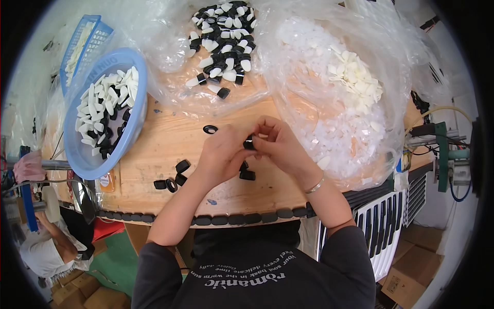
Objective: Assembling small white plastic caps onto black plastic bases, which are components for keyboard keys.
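Both hands met over the middle of the wooden table [170, 141]. The left hand [221, 157] and right hand [280, 144] together pinched one small black cap [249, 143] between their fingertips, which were pressed onto it from either side; the cap sat just above the tabletop, largely hidden by the fingers.

Loose black caps lay near the hands: a group [172, 177] left of the left wrist, one ring [210, 129] beyond the left hand, and more [247, 174] beneath the wrists. A blue bowl [134, 126] at the left held white tips mixed with black parts. A clear bag [226, 82] at the rear carried finished black-and-white pieces [224, 38]; a second bag [381, 139] at the right held loose white tips [355, 77]. A row of black pieces [231, 219] lined the near table edge.

Judged from its look, the cap was light, stiff moulded plastic, smooth enough to slip from a loose pinch, and not fragile. Its small size called for a fingertip hold across its outer walls, leaving the open end free.
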`<state>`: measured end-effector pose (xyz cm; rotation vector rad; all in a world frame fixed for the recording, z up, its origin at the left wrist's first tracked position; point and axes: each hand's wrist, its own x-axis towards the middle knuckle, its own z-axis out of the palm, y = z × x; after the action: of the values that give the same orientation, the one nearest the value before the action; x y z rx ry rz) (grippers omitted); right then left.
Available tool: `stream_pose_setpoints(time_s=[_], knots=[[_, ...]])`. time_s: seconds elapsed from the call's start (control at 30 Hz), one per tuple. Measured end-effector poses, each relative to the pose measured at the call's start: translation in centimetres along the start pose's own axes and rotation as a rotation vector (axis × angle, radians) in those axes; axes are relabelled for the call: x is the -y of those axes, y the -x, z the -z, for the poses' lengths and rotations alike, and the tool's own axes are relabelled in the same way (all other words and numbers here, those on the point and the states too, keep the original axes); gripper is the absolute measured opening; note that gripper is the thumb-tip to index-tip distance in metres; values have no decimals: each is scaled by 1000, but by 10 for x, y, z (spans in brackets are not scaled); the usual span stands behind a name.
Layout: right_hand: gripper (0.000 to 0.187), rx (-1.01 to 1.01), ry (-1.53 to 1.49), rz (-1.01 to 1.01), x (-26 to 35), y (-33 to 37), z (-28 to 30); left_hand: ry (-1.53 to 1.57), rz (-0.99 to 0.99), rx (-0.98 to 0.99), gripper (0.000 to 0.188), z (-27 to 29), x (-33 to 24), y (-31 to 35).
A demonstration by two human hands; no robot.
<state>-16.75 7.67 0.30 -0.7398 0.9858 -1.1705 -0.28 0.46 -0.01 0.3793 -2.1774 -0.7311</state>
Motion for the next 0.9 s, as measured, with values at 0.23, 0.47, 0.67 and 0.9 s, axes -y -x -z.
stream_pose_setpoints(time_s=[0.23,0.47,0.67,0.9], knots=[[19,-185,289,203,-1,0,-2,89,127,-60,42,-6,11,10],[17,-290,281,279,0,-1,-5,380,595,22,13,16,17,11],[17,-287,466,195,30,-13,-19,520,603,-98,11,20,30,13],[55,-478,848,704,86,-111,13,131,128,578,48,20,15,8]])
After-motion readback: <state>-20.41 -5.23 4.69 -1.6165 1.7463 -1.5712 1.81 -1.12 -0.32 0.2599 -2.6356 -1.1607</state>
